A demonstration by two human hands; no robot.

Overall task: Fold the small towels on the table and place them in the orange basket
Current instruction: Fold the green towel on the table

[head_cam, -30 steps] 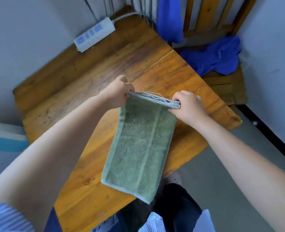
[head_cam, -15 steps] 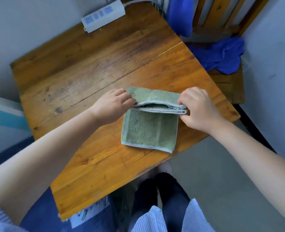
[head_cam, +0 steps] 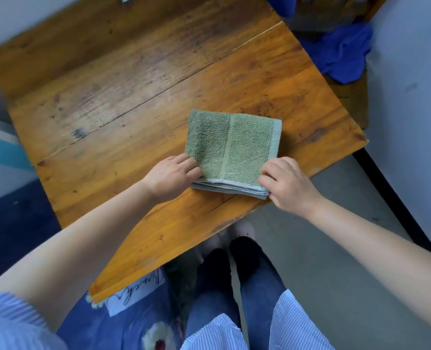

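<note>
towel (head_cam: 231, 145): green terry cloth, looped matt pile, smooth flat-woven band down the middle, paler hem edges. table (head_cam: 133, 79): varnished wood planks, orange sheen, worn dull and scuffed toward far left. far right: blue cloth (head_cam: 340, 56), soft, matt, crumpled.

A worn wooden tabletop (head_cam: 138, 79) stands among pale grey walls (head_cam: 411, 79), above a grey floor (head_cam: 323, 248) with a black baseboard (head_cam: 396, 205), while blue cloth (head_cam: 340, 56) lies heaped on a wooden chair (head_cam: 353, 102) at the far right corner.
</note>
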